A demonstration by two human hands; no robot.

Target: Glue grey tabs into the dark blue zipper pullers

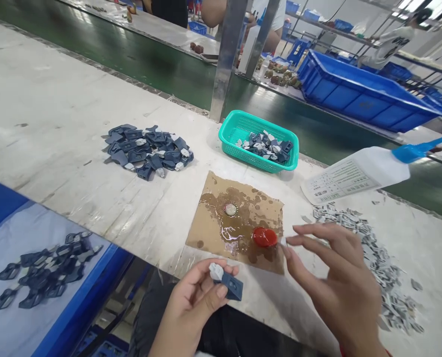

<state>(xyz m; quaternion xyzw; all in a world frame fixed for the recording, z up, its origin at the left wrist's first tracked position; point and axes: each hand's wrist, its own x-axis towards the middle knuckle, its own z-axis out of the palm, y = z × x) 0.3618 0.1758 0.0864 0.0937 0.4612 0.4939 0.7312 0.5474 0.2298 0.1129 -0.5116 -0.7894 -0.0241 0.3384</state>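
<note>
My left hand (191, 307) is closed on a dark blue plastic part (231, 286) with a small grey piece (216, 270) set on its end, held at the near table edge. My right hand (336, 277) hovers just to the right with its fingers spread and nothing in them; the fingertips point left toward a red cap (264, 237). The cap lies on a stained brown cardboard sheet (213, 228) wet with glue, next to a small round lid (230, 209).
A pile of dark blue parts (148, 150) lies at the left. A teal basket (258, 140) holds assembled parts. A strip of small grey pieces (377, 258) runs along the right. A white glue bottle (358, 173) lies tipped. Blue tray (38, 267) below left.
</note>
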